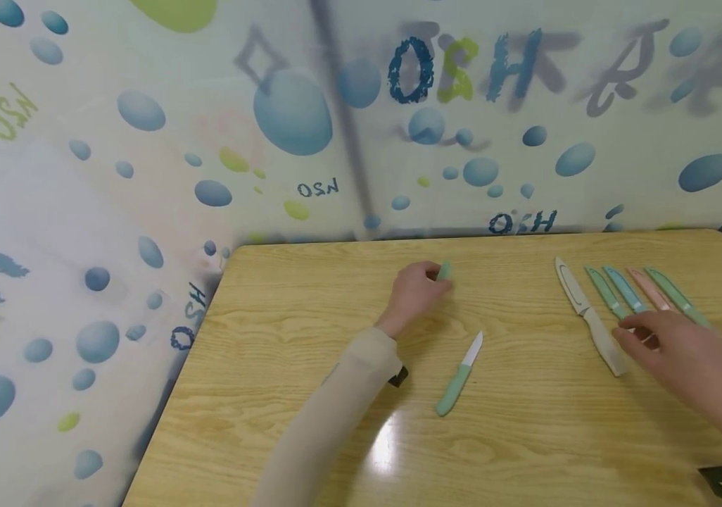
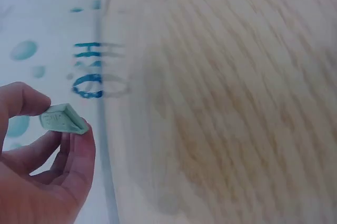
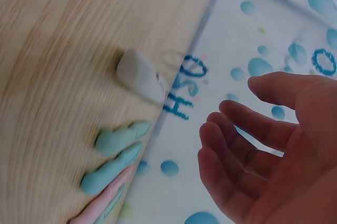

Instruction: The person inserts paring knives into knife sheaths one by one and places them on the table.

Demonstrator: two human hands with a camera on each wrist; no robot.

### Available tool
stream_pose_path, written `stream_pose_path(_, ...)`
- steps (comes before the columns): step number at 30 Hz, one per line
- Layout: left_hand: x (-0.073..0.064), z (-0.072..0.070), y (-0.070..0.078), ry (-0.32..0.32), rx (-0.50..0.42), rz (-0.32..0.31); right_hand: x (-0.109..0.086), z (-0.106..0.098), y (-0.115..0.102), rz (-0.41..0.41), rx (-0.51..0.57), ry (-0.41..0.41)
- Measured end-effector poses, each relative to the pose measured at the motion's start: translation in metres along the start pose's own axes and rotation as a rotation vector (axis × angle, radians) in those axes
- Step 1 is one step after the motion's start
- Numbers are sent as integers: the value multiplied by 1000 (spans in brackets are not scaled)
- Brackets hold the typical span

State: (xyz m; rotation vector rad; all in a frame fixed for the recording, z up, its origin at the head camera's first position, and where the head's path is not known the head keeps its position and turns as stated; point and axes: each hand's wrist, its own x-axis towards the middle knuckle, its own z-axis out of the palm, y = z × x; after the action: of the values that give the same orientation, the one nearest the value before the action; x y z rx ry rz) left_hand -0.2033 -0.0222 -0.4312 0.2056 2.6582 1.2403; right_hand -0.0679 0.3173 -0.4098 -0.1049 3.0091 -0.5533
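Note:
My left hand (image 1: 416, 290) pinches a small green blade cover (image 2: 62, 118) between thumb and fingers, over the back middle of the table. Nearer the front lies a paring knife (image 1: 456, 387) with a green handle and a bare white blade. My right hand (image 3: 263, 139) has loosely bent fingers and holds nothing. It hovers by the handle ends of a row of covered knives: a green one (image 1: 603, 289), a blue one (image 1: 623, 287), a pink one (image 1: 647, 287) and another green one (image 1: 678, 296). Left of them lies a larger white knife (image 1: 600, 341) with its blade covered.
The wooden table (image 1: 298, 282) meets a wall sheet (image 1: 361, 162) printed with blue and green drops along its back edge. A dark object (image 1: 399, 377) shows beside my left sleeve. Another dark piece (image 1: 718, 481) is at the bottom right, near my right forearm.

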Motion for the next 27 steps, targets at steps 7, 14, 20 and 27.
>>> stream_pose_path(7,-12,-14,-9,36,-329,-10,1,8,-23,-65,4,-18)
stream_pose_path(14,-25,-22,-18,45,-622,-27,1,20,-48,-97,10,-50)
stream_pose_path(20,-38,-28,-24,50,-788,-37,4,30,-65,-136,23,-52)
stream_pose_path(27,-50,-33,-29,83,-885,-24,5,43,-86,-197,14,-11)
